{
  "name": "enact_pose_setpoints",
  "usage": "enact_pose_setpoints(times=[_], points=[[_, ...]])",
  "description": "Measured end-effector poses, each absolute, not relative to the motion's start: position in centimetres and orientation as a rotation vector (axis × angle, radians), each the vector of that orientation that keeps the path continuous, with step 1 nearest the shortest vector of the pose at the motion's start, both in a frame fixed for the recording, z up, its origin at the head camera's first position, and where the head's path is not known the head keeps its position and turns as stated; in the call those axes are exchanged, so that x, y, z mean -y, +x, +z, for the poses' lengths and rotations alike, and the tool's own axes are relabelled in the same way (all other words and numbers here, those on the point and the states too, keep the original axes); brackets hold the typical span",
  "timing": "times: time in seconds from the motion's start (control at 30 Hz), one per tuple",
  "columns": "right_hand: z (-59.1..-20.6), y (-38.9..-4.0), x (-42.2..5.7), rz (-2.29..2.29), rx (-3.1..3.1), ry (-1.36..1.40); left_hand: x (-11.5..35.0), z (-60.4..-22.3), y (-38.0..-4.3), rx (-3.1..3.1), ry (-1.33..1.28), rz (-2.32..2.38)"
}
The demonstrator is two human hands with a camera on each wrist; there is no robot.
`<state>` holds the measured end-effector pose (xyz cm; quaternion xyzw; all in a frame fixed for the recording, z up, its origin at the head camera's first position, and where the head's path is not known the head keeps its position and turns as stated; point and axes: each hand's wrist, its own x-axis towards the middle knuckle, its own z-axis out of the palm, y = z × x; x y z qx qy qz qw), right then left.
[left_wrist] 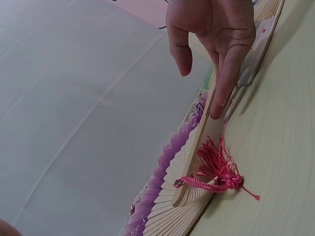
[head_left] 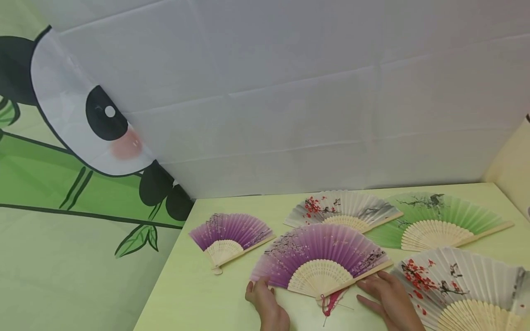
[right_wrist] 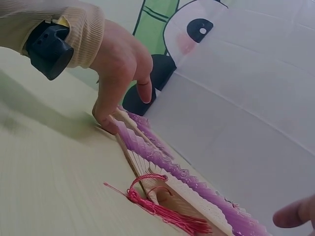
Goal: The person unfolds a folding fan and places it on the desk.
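Observation:
A large purple folding fan (head_left: 331,239) with blossom print and pale bamboo ribs lies spread before me, a pink tassel (head_left: 331,303) hanging at its pivot. My left hand (head_left: 271,305) touches the fan's left edge. In the right wrist view, that left hand (right_wrist: 118,69) reaches down to the fan's edge at the tabletop, with one finger lifted apart. At the other end, my right hand (head_left: 389,296) is beside the guard stick. The left wrist view has the right hand (left_wrist: 216,34) with one fingertip against the stick and another finger hanging free of it.
A smaller purple fan (head_left: 236,230) lies at the left. Behind are a white fan with red blossoms (head_left: 331,207) and a green fan (head_left: 447,211). Another white fan (head_left: 468,280) spreads at the front right. The pale table (head_left: 198,299) meets a white cloth wall (head_left: 290,115) at its back.

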<state>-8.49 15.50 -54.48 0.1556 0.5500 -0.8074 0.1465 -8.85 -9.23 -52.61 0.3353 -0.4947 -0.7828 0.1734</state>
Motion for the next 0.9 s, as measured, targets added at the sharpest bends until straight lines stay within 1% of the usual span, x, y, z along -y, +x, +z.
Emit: enact_pose_setpoints(times=[0.27, 0.5, 0.67, 0.9], points=[[-54.3, -8.3, -16.5, -2.317, -1.604, 0.454, 9.4, -52.4, -8.7, 1.399, 0.935, -2.226], [-53.9, -8.5, -18.1, -2.282, -1.734, 0.486, 9.4, -52.3, -9.6, 1.480, 0.824, -2.161], [-53.5, -8.6, -19.6, -2.113, -2.039, 0.360, 9.4, -52.3, -10.2, 1.816, 0.652, -2.044], [-53.3, -8.2, -21.5, -1.654, -2.633, 0.074, 9.7, -52.5, -10.5, 2.315, 0.254, -1.730]])
